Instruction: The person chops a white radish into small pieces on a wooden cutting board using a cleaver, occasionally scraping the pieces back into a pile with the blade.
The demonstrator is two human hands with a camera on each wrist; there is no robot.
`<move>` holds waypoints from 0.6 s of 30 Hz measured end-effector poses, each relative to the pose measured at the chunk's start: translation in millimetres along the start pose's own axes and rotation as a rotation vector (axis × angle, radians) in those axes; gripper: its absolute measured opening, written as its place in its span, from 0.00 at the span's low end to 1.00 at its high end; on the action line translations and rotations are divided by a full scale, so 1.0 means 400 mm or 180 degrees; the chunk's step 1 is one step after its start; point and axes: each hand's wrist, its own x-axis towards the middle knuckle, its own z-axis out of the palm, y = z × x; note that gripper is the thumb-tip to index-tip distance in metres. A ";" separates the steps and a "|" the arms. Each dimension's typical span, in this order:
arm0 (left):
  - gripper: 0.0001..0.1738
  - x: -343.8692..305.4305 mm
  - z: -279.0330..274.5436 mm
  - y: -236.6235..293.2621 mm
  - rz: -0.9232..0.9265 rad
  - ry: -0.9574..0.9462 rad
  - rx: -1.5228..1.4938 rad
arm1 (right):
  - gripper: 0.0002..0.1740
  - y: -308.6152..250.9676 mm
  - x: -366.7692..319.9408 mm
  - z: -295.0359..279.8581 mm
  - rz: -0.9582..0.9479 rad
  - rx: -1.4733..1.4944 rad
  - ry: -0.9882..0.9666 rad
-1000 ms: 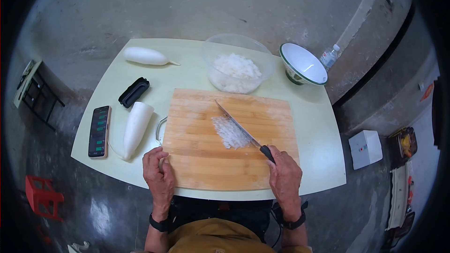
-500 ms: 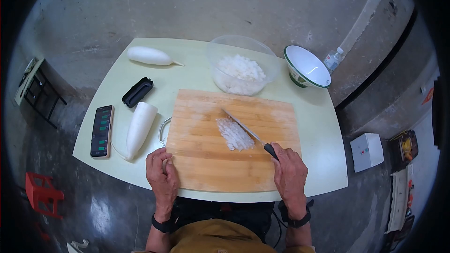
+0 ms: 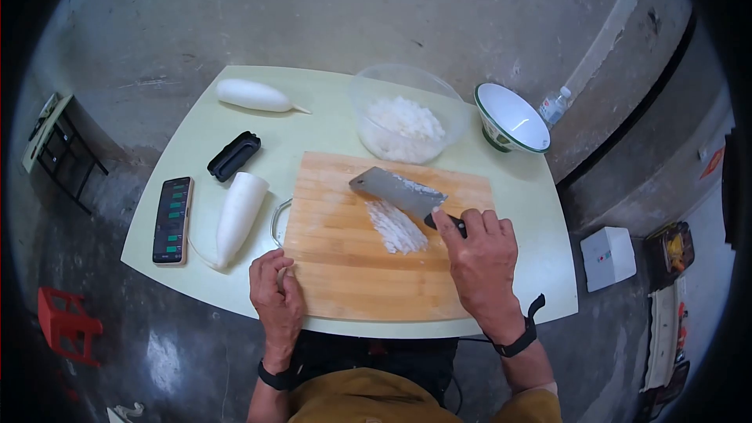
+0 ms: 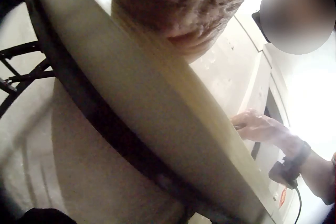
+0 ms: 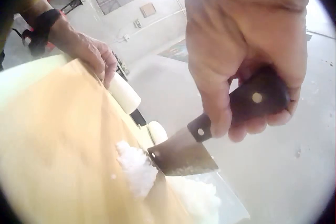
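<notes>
My right hand (image 3: 484, 262) grips the black handle of a wide-bladed knife (image 3: 398, 191), whose blade lies tilted with its flat side showing and white bits along one edge. Just below the blade, a patch of finely chopped white pieces (image 3: 397, 229) lies on the wooden cutting board (image 3: 352, 286). In the right wrist view the fingers of the right hand (image 5: 247, 50) curl round the handle, and the blade (image 5: 186, 155) is beside the white heap (image 5: 137, 169). At the board's left edge rests my left hand (image 3: 278, 301), fingers loosely bent and holding nothing.
Behind the board stands a clear bowl (image 3: 372, 121) of white pieces, with a green-rimmed bowl (image 3: 513, 116) and a bottle (image 3: 555, 106) to its right. On the left are a cut white radish (image 3: 241, 215), a whole radish (image 3: 254, 95), a black case (image 3: 234, 157) and a phone (image 3: 171, 221).
The right hand has turned over the knife, so the blade's flat side now faces up instead of its narrow edge. The left hand has stayed by the board's left edge.
</notes>
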 end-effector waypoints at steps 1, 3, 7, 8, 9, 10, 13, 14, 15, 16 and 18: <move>0.13 0.000 0.001 -0.001 -0.0034 -0.0018 -0.0024 | 0.23 -0.008 0.001 -0.016 -0.0089 0.0054 -0.0201; 0.13 0.000 0.002 0.002 -0.0078 0.0015 -0.0091 | 0.23 -0.019 -0.006 -0.050 -0.0200 0.0099 -0.0423; 0.12 0.002 -0.002 0.011 -0.0062 0.0039 -0.0082 | 0.26 -0.023 -0.047 -0.123 -0.0223 0.0261 -0.1013; 0.12 0.003 -0.002 0.012 -0.0072 0.0039 -0.0080 | 0.27 -0.019 -0.059 -0.134 -0.0156 0.0297 -0.1128; 0.12 0.004 -0.002 0.012 -0.0065 0.0041 -0.0041 | 0.27 -0.016 -0.072 -0.140 -0.0157 0.0298 -0.1134; 0.12 0.004 -0.002 0.012 -0.0056 0.0040 -0.0002 | 0.27 -0.012 -0.084 -0.145 -0.0093 0.0329 -0.1128; 0.12 0.001 0.000 0.006 -0.0046 0.0042 -0.0017 | 0.27 0.014 -0.117 -0.148 0.0068 0.0356 -0.0964; 0.12 0.001 0.000 0.006 -0.0040 0.0034 -0.0013 | 0.27 0.024 -0.127 -0.144 0.0148 0.0355 -0.0799; 0.12 0.001 0.000 0.006 -0.0039 0.0033 0.0007 | 0.27 0.031 -0.138 -0.140 0.0154 0.0361 -0.0794; 0.12 0.001 0.001 0.006 -0.0036 0.0034 0.0029 | 0.27 0.038 -0.149 -0.134 0.0373 0.0584 -0.0561; 0.12 0.002 0.001 0.006 -0.0003 0.0026 0.0060 | 0.27 0.055 -0.159 -0.112 0.0612 0.0816 -0.0315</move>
